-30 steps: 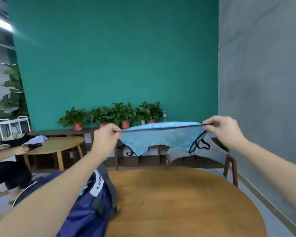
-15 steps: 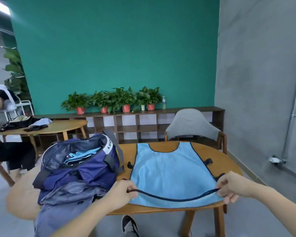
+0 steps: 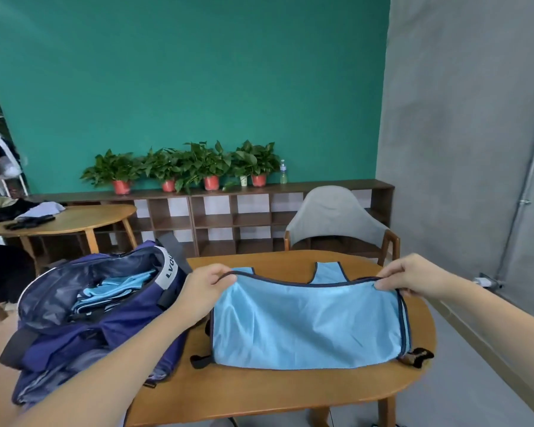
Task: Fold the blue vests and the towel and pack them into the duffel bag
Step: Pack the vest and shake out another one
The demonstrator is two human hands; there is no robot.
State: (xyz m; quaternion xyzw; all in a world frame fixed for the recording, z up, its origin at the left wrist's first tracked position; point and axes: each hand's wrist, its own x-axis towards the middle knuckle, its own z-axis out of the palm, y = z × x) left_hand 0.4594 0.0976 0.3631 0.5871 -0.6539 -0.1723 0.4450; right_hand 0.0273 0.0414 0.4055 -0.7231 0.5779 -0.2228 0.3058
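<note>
Head view, left to right: the navy duffel bag (image 3: pixel 84 315) sits at the left end of the oval wooden counter (image 3: pixel 259 392), overhanging its left edge, its mouth open with light blue folded fabric (image 3: pixel 114 291) inside; bare wood shows in front of the vest along the near edge, and a strip shows behind it toward the far rim; the blue vest (image 3: pixel 305 325) lies just right of the bag, near the bag's side, its fold line nearest the camera and its dark-trimmed hem lifted over the lower layer; the shoulder straps (image 3: pixel 329 271) peek out beyond the raised hem; a black side strap (image 3: pixel 418 356) lies at the vest's right corner, close to the counter's right edge; another black strap (image 3: pixel 199 361) lies at the left corner.

The left hand (image 3: pixel 205 292) reaches over the bag's right end, thumb and fingers pinching the hem's left corner; the forearm runs in from the lower left; the right hand (image 3: pixel 413 277) pinches the hem's right corner, fingers curled over the trim, forearm coming in from the right; both hands hold the hem slightly above the counter, well apart, the trim sagging a little between them.

Beyond the far rim stands a grey chair (image 3: pixel 336 217).
</note>
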